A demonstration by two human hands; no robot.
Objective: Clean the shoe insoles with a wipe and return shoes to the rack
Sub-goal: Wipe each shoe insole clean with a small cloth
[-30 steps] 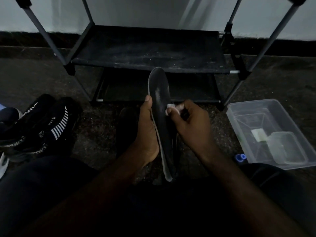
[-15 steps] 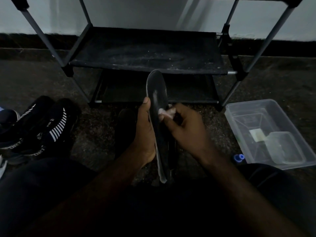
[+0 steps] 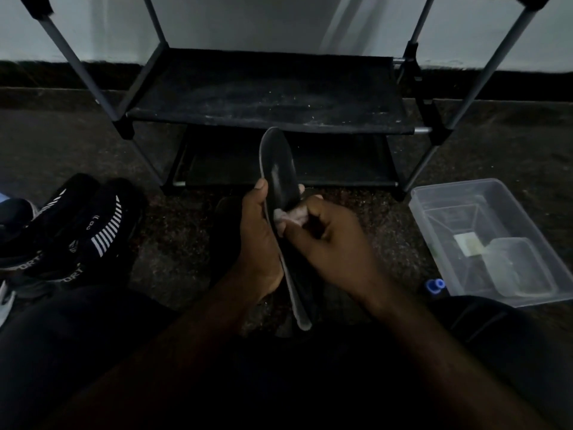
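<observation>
A dark shoe insole (image 3: pixel 277 169) stands nearly upright in the middle, toe end up. My left hand (image 3: pixel 259 237) grips its left edge, thumb on the front face. My right hand (image 3: pixel 328 243) pinches a small white wipe (image 3: pixel 290 217) and presses it against the insole's middle. A dark shoe (image 3: pixel 224 231) lies on the floor behind my left hand, mostly hidden. A pair of black shoes with white stripes (image 3: pixel 83 231) sits at the left. The black shoe rack (image 3: pixel 273 97) stands straight ahead with bare shelves.
A clear plastic tub (image 3: pixel 434 200) with a smaller container (image 3: pixel 521 268) and a pale packet inside sits on the floor at the right. A blue bottle cap (image 3: pixel 435 285) shows beside it. Another shoe (image 3: pixel 12 215) peeks in at the far left. My dark-trousered legs fill the foreground.
My right hand has slid the wipe down the insole, from near its upper middle towards its lower middle. My left hand keeps the same grip.
</observation>
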